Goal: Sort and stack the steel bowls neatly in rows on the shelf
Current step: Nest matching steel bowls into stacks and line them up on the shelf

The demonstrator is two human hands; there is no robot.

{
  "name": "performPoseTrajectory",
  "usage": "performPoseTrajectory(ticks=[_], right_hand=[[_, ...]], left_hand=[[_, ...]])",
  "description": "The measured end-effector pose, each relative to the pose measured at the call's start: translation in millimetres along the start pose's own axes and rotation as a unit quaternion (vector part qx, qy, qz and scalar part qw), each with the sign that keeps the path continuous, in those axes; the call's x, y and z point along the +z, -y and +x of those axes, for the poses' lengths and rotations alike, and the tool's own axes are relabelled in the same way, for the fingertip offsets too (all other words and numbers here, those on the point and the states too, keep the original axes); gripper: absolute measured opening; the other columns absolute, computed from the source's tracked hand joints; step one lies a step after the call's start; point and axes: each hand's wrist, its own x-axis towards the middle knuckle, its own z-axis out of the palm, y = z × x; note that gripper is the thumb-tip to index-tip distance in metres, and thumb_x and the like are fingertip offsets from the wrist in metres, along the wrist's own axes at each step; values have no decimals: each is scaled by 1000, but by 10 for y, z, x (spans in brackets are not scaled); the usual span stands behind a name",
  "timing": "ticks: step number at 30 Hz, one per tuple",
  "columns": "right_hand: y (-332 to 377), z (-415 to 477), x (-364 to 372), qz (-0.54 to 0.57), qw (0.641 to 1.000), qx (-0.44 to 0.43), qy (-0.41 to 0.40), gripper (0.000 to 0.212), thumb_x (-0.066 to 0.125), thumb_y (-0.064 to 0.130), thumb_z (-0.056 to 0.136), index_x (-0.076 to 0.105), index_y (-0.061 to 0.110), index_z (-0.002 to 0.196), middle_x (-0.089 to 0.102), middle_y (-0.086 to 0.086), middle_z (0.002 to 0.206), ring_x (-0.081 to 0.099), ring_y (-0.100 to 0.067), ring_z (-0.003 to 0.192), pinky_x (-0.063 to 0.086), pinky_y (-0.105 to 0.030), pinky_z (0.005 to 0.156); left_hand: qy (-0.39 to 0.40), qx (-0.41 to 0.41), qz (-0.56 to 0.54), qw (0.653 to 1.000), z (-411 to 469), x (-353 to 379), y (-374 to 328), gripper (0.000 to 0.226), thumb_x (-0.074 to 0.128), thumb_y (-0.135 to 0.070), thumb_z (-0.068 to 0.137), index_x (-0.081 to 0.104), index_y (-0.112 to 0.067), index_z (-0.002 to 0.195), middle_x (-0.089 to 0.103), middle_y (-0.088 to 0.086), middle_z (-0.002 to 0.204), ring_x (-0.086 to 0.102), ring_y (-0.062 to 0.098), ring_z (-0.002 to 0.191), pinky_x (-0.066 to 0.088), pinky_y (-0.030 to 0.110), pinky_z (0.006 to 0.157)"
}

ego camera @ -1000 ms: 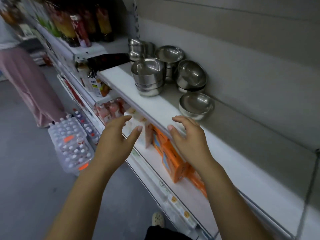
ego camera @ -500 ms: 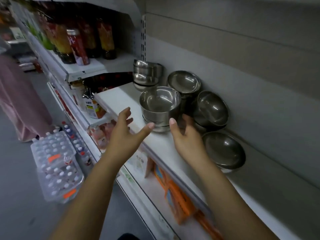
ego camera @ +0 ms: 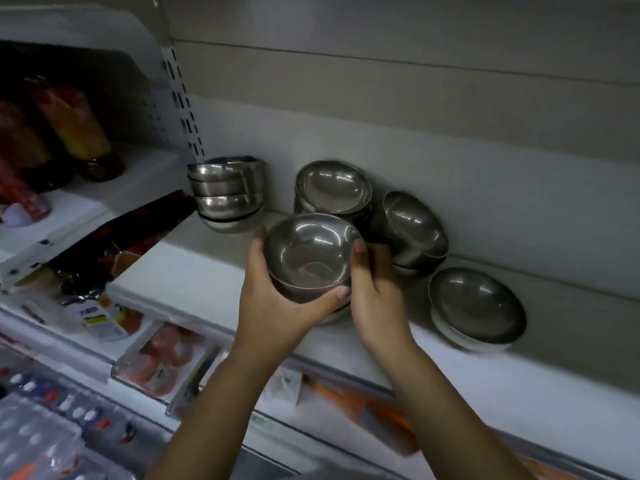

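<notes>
Both hands are closed round the front stack of bowls (ego camera: 308, 251), which sits near the front edge of the shelf (ego camera: 194, 282). The left hand (ego camera: 273, 299) cups its left and near wall, thumb curled across the front. The right hand (ego camera: 375, 296) clasps the right side, thumb at the rim. I cannot tell whether the stack is lifted clear of the shelf.

To move it well, the grip should take in the lowest bowl too, so the nest comes away as one. Hold it level, since steel on steel will likely slide.

Behind it are a left stack (ego camera: 227, 192), a middle stack (ego camera: 332, 185) and a leaning stack (ego camera: 415, 226), with a tilted bowl (ego camera: 478, 306) further right. The held stack is best set down in line with these, without knocking the leaning one.
</notes>
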Motion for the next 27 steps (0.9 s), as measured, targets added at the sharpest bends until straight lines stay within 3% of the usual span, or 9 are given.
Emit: performPoseTrajectory(ticks=[3,5,7,9,12,17,20,23,27], right_hand=[[3,-56,157,25,996,-50,-68,40,33,62,99,59,32,101,70,5,95,63,7,86,46,-7,70],[21,-92,266,21,988,-94,-117,46,33,57,102,64,24,104,71,5,100,66,-4,94,51,-21,81],[45,-134,368,10,980,-123,-156,37,35,49,103,64,28,97,70,11,99,65,-6,95,53,-28,85],[90,-176,461,-20,973,-135,-184,27,38,39,105,61,38,91,67,26,94,62,2,93,50,-19,83],[122,-187,576,-80,957,-169,-223,25,44,34,105,65,25,97,66,18,90,61,-1,91,49,-23,83],[172,-149,756,-161,928,-204,-268,25,49,36,101,68,22,108,59,27,100,59,-12,101,47,-28,90],[237,-99,907,-151,922,-204,-293,29,53,37,98,72,16,105,68,5,99,63,-21,100,51,-39,89],[303,-5,1045,-139,925,-190,-297,25,56,37,96,73,19,103,66,-2,100,62,-15,95,50,-31,87],[262,61,1123,-170,927,-176,-284,22,59,36,96,74,20,99,65,-3,96,60,-11,87,49,-29,82]], left_hand=[[22,4,-46,999,95,-118,1,122,91,-59,50,31,-32,153,55,-11,143,56,7,131,52,40,108],[31,7,-103,994,180,-233,-9,113,90,-52,53,38,-28,149,61,-11,136,62,4,123,55,37,103],[34,14,-147,989,270,-373,-15,109,88,-50,56,38,-27,149,62,-11,134,63,4,121,55,36,103],[34,19,-167,985,353,-517,-14,107,87,-50,58,37,-29,150,62,-11,135,63,2,121,55,30,101],[23,19,-179,983,476,-748,65,102,85,-53,57,41,-31,146,63,-14,130,63,-5,114,54,14,92],[38,-7,-143,989,618,-1112,323,116,96,-52,54,33,-37,150,57,-22,130,58,-14,112,50,5,85],[47,-10,-92,995,699,-1259,505,114,96,-38,58,30,-38,151,52,-25,130,55,-10,115,44,8,89],[60,-17,-51,997,763,-1338,668,113,99,-33,58,31,-39,149,51,-23,128,52,2,120,39,9,88],[107,-11,-17,994,794,-1358,765,113,101,-37,53,31,-47,141,48,-32,121,51,2,118,39,10,88]])
